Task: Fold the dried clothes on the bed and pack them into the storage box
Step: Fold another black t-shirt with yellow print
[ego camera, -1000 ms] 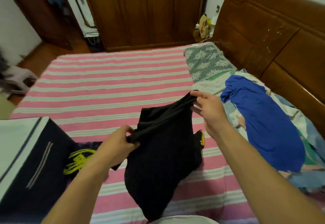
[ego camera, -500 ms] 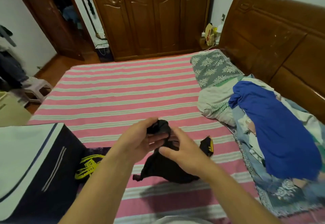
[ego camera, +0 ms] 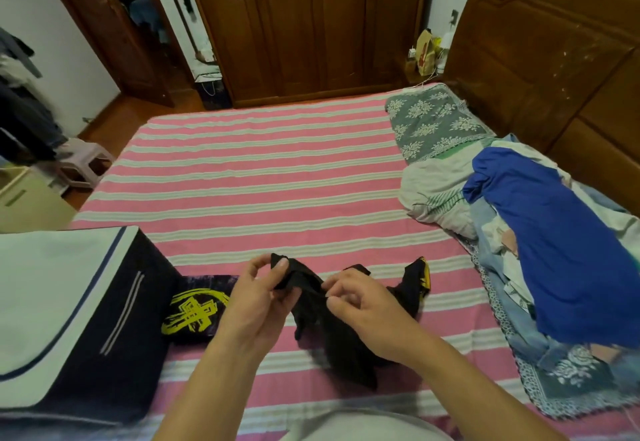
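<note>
Black garment [ego camera: 332, 329], stretched wide a second ago, now bunches between both grips: left hand [ego camera: 256, 305] and right hand [ego camera: 367, 312] pinch it; we judge folding underway.

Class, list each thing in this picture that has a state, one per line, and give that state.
Left hand: pinching the black garment.
Right hand: pinching the black garment.
Black garment: bunched, unfolded, partly lifted.
Storage box: on the bed, lid closed.
Blue garment: unfolded, spread over the pile.
Wardrobe: doors shut.
</note>
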Demonstrator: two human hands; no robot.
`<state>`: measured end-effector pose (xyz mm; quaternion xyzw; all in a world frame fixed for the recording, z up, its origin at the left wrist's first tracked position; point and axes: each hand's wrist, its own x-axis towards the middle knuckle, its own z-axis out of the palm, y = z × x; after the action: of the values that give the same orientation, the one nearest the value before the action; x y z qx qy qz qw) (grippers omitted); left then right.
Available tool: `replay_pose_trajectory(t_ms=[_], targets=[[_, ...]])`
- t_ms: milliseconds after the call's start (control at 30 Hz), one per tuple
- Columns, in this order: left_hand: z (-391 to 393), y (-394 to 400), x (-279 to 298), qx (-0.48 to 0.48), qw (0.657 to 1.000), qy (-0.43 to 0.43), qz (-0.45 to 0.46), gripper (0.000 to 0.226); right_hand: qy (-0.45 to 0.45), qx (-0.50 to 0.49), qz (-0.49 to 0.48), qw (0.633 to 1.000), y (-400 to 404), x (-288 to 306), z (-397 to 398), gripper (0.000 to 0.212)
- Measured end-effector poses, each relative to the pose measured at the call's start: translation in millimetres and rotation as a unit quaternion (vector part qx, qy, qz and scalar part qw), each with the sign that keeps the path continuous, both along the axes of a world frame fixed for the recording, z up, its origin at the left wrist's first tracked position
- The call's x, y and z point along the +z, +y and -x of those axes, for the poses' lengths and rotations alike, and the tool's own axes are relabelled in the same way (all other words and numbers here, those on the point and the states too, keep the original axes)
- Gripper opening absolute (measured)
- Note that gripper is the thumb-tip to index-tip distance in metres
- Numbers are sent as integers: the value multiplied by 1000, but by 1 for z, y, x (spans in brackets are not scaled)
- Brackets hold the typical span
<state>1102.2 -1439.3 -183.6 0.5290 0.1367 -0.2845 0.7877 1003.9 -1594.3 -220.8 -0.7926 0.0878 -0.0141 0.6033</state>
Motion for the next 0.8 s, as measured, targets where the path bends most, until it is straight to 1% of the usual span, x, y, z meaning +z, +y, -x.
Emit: replay_pose_trajectory(t_ms=[67, 100, 200, 367, 467, 567, 633, 700, 800], targets=[[4, 7, 0, -31, 997, -64, -36, 22, 15, -11, -67, 998, 6, 1, -1, 10], [6, 9, 1, -46, 993, -92, -53, 23, 10, -12, -72, 997, 8, 2, -2, 15], [11, 14, 7, -106, 982, -129, -88, 17, -18, 21, -12, 1000, 17, 8, -6, 26], [12, 22, 10, -218, 951, -180, -127, 40, -41, -19, 91, 995, 22, 3, -6, 20], [9, 19, 5, -222, 939, -210, -156, 38, -44, -46, 129, 990, 20, -4, -7, 9], [7, 16, 2, -213, 928, -234, -199, 38, -35, -46, 123, 991, 16, -8, -6, 7], [7, 17, 5, -225, 916, -243, -227, 32, -32, -66, 106, 992, 10, -6, -3, 9], [5, 20, 9, -225, 907, -243, -261, 25, -18, -87, 67, 994, 3, -4, -1, 14], [-1, 29, 10, -230, 865, -275, -351, 18, -17, -95, 66, 993, -8, 0, -2, 15]])
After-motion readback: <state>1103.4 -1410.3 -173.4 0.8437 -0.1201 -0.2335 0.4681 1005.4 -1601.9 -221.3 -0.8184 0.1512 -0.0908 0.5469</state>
